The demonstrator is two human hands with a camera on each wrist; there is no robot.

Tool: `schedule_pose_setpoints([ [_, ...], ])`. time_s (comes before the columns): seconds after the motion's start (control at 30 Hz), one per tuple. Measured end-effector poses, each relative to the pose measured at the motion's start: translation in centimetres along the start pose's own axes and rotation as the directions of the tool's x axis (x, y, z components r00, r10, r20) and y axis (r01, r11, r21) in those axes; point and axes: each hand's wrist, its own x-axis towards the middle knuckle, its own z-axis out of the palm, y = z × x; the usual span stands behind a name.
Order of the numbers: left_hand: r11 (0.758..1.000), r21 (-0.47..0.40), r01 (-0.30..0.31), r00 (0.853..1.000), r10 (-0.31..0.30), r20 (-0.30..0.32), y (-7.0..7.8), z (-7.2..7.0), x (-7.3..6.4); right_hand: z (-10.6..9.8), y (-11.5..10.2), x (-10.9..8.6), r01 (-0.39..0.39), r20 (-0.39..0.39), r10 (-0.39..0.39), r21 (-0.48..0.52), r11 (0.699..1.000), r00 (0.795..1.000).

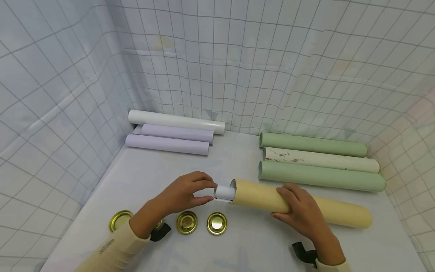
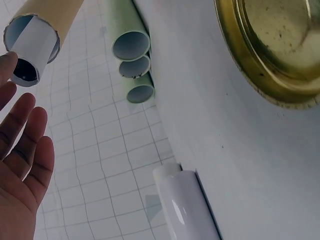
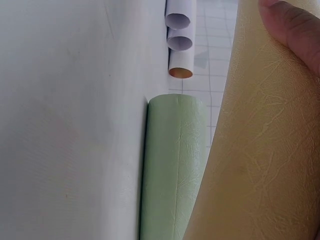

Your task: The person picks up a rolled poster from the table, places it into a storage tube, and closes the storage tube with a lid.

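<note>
Right now a yellow tube (image 1: pixel 261 196) lies at a slight slant across the front right of the white table (image 1: pixel 258 245), with a narrower white roll (image 1: pixel 225 193) poking out of its left mouth. The right hand (image 1: pixel 303 211) grasps the yellow tube from above near its middle, thumb on the near side and fingers over the top. The left hand (image 1: pixel 190 192) is relaxed, fingers spread and only loosely bent, with a fingertip touching the rim of the white roll; the left wrist view shows that roll's dark hollow end. Behind the yellow tube, two green tubes (image 1: pixel 319 176) flank a cream floral tube (image 1: pixel 323 160), all three lying side by side. On the far left lie two lavender tubes (image 1: pixel 166 144), and behind them a glossy white tube (image 1: pixel 176 121), whose end looks orange-brown inside in the right wrist view. Several round gold dishes (image 1: pixel 216 223) sit in a row at the front left, one mostly hidden by the left wrist. A black bracket (image 1: pixel 304 254) shows at the right wrist, and pale gridded sheeting (image 1: pixel 204 68) rises behind the table.
</note>
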Motion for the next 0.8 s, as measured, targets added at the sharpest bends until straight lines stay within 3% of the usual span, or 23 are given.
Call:
schedule_pose_setpoints([
  [0.17, 0.999, -0.013, -0.040, 0.999, 0.040, 0.019, 0.6, 1.2, 1.0, 0.1, -0.1, 0.0, 0.010, 0.000, -0.010, 0.004, 1.000, 1.000],
  [0.3, 0.999, -0.018, -0.045, 0.996, 0.046, 0.083, 1.1, 1.8, 1.7, 0.0, -0.2, 0.0, -0.006, 0.010, 0.007, -0.004, 1.000, 1.000],
  [0.47, 0.999, -0.025, 0.025, 0.984, -0.020, 0.179, 1.5, 1.9, 1.6, 0.1, -0.1, 0.0, -0.004, -0.002, 0.004, -0.004, 1.000, 1.000],
  [0.67, 0.996, -0.002, 0.088, 0.975, -0.085, 0.207, 0.9, 1.7, 0.4, 0.1, -0.1, 0.3, 0.012, -0.023, -0.012, -0.010, 1.000, 1.000],
  [0.8, 0.988, 0.006, 0.157, 0.959, -0.154, 0.236, 0.6, 1.2, -0.6, -0.1, -0.2, 0.5, 0.016, -0.046, -0.017, -0.017, 1.000, 0.999],
])
